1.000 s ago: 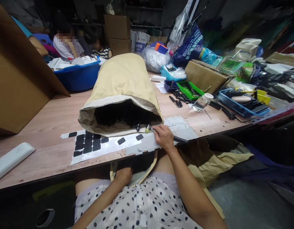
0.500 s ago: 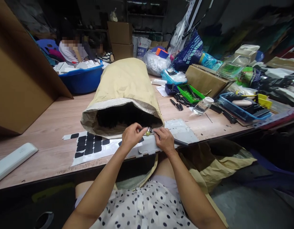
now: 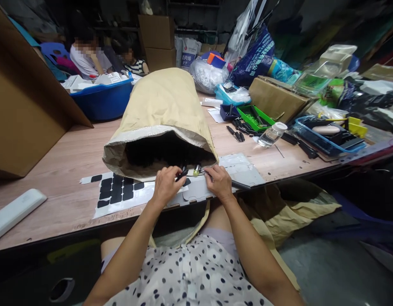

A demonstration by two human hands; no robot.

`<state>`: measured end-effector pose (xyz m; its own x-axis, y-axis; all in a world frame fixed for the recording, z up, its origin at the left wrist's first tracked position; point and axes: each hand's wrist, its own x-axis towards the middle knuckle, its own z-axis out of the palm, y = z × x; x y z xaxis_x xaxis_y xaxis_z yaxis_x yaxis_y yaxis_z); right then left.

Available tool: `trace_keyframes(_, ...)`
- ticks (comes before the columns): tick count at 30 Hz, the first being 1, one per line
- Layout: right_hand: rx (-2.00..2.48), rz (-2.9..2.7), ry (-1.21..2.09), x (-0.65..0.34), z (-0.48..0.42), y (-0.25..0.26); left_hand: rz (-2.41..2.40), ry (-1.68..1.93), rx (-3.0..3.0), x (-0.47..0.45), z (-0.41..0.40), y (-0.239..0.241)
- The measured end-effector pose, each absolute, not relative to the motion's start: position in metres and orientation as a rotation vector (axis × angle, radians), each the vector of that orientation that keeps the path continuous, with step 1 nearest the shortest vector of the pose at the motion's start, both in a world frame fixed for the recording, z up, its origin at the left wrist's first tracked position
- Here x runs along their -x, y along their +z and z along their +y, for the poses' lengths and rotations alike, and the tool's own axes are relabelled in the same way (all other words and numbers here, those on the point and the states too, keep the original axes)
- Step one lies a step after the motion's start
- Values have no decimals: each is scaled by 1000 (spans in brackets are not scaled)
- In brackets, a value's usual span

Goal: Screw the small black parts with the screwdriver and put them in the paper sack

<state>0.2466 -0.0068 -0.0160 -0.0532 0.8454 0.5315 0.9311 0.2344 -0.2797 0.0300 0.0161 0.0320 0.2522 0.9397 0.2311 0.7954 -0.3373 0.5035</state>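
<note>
My left hand (image 3: 166, 185) is closed, pinching a small black part (image 3: 183, 173) at the mouth of the tan paper sack (image 3: 161, 114), which lies on its side on the wooden table (image 3: 72, 157). Closed as well, my right hand (image 3: 218, 182) grips a thin tool with a small yellow-green tip (image 3: 197, 170) pointing at that part. Both hands rest over a grey plastic sheet (image 3: 241, 170) at the table's near edge. The sack's dark opening holds black items I cannot make out.
A white sheet with several black square pads (image 3: 118, 192) lies left of my hands. Also here: a white bar (image 3: 14, 210), a big cardboard panel (image 3: 27, 97), a blue tub (image 3: 102, 100), a green tray (image 3: 255, 119), a clear bottle (image 3: 271, 135) and a blue tray (image 3: 327, 140). Two people sit behind.
My left hand came up from my lap to the sack's mouth and took hold of a small black part, then slid slightly left. My right hand stayed in place with its tool.
</note>
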Motion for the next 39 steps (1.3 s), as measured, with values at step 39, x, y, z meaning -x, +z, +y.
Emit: trace_keyframes(39,1422,-1815,80,-186,-59,23,1486,777,-1997,-21,5,-2)
